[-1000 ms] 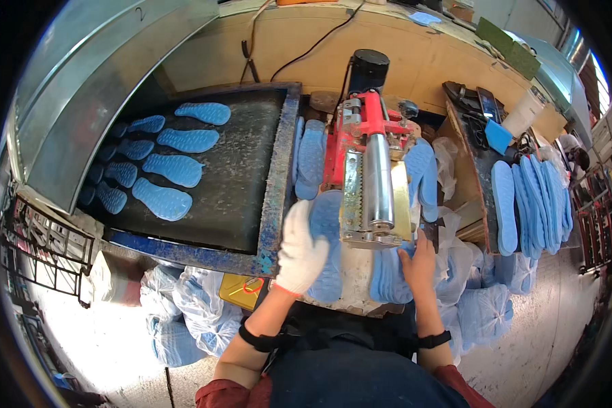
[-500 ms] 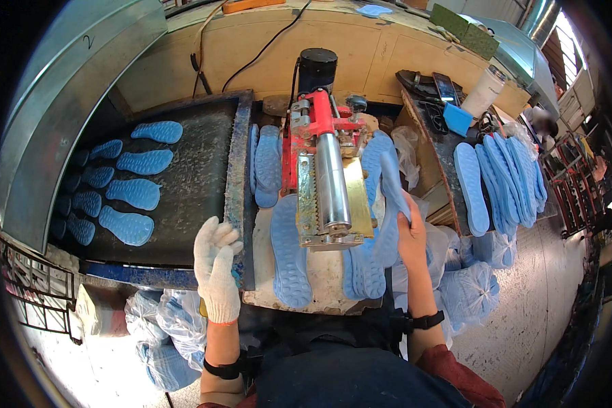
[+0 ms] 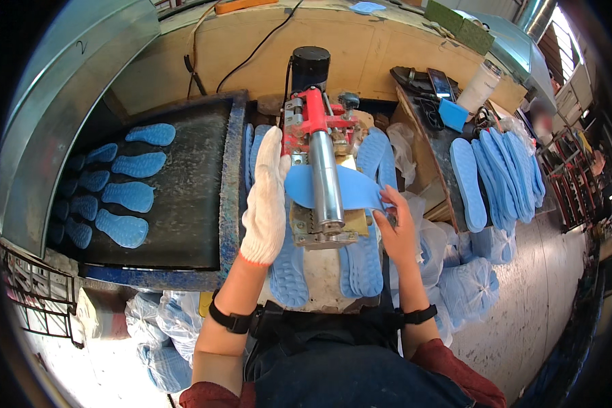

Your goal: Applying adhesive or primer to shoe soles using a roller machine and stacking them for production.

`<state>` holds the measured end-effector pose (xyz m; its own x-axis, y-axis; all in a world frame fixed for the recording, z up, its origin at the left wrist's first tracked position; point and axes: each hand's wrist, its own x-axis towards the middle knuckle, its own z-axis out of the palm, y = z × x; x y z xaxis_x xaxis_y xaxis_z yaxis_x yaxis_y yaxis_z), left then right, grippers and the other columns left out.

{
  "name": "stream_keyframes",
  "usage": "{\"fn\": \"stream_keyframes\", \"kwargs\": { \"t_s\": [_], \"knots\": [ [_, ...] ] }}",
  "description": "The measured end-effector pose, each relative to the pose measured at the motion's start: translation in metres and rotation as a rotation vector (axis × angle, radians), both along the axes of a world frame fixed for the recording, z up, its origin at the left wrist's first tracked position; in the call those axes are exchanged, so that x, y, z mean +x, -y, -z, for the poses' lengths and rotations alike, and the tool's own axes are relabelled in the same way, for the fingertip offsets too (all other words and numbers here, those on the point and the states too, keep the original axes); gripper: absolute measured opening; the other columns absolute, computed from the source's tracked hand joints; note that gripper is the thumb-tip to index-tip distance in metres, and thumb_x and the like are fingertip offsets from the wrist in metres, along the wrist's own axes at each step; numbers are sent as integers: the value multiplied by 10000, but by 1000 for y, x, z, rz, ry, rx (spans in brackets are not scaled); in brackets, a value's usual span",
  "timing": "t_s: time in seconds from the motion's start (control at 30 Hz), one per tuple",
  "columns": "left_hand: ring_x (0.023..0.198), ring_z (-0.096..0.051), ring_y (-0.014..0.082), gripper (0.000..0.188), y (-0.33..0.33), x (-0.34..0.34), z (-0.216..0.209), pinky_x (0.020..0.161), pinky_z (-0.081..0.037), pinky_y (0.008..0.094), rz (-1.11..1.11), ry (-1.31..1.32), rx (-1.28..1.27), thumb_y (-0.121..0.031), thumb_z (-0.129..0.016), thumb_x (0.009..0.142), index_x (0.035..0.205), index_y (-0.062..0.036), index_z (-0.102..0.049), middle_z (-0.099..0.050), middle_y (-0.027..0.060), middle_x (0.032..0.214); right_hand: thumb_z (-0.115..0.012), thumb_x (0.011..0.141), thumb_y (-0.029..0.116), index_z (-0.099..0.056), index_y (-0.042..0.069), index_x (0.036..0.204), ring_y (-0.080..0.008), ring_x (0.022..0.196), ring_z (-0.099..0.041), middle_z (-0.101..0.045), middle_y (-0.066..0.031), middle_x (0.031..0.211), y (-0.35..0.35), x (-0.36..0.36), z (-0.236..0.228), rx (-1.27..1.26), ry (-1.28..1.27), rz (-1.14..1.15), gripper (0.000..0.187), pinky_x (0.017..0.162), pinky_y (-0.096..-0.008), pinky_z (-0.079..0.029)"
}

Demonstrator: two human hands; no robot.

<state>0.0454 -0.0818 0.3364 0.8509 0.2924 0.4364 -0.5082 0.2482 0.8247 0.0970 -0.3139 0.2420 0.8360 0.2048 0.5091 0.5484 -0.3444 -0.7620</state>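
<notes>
A blue shoe sole (image 3: 350, 188), smooth side up, lies crosswise beneath the steel roller (image 3: 326, 180) of a small red-framed roller machine (image 3: 312, 115). Its right end sits between the thumb and fingers of my bare right hand (image 3: 400, 228). My left hand (image 3: 265, 200), in a white knit glove, stands at the machine's left side near the sole's other end. The gloved fingers are stretched out and point away from me. More blue soles (image 3: 290, 275) lie in front of the machine on the left, and a small stack (image 3: 362, 265) lies on the right.
On the left a dark conveyor belt (image 3: 183, 204) with a blue frame carries rows of soles (image 3: 129, 196). A right-hand side table (image 3: 442, 163) bears a row of soles (image 3: 500, 177), a phone (image 3: 440, 83) and a white bottle (image 3: 479, 86). Plastic-bagged soles (image 3: 468, 285) lie below.
My right hand has brought the sole from the right stack over to the roller, turning it crosswise. My gloved left hand has moved up and right from the belt's edge to the machine.
</notes>
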Motion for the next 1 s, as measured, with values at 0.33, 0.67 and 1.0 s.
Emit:
{"fn": "stream_keyframes", "kwargs": {
  "t_s": [0.33, 0.67, 1.0],
  "knots": [
    [1327, -339, 279, 752, -28, 13, 56, 1129, -241, 403, -106, -267, 274, -589, -219, 970, 1483, -41, -172, -351, 142, 1396, -609, 859, 38, -551, 19, 1117, -150, 780, -558, -560, -77, 918, 2, -24, 91, -21, -333, -31, 265, 716, -279, -463],
    [1266, -407, 245, 813, -50, -27, 68, 1079, -312, 360, 180, -470, 141, -654, -265, 932, 1448, -26, -270, -423, 149, 1374, -594, 853, 68, -567, 7, 1065, -280, 693, -560, -570, -162, 863, -17, -32, 70, -173, -258, 25, 222, 664, -321, -473],
    [1177, -503, 197, 690, -55, -93, 45, 1028, -380, 331, 416, -776, -466, -558, -255, 984, 1390, -15, -385, -535, 107, 1289, -696, 781, 133, -578, 1, 1158, -399, 976, -575, -601, -200, 1111, -107, -35, 110, -246, -36, -220, 417, 876, -470, -442]
  ]
}}
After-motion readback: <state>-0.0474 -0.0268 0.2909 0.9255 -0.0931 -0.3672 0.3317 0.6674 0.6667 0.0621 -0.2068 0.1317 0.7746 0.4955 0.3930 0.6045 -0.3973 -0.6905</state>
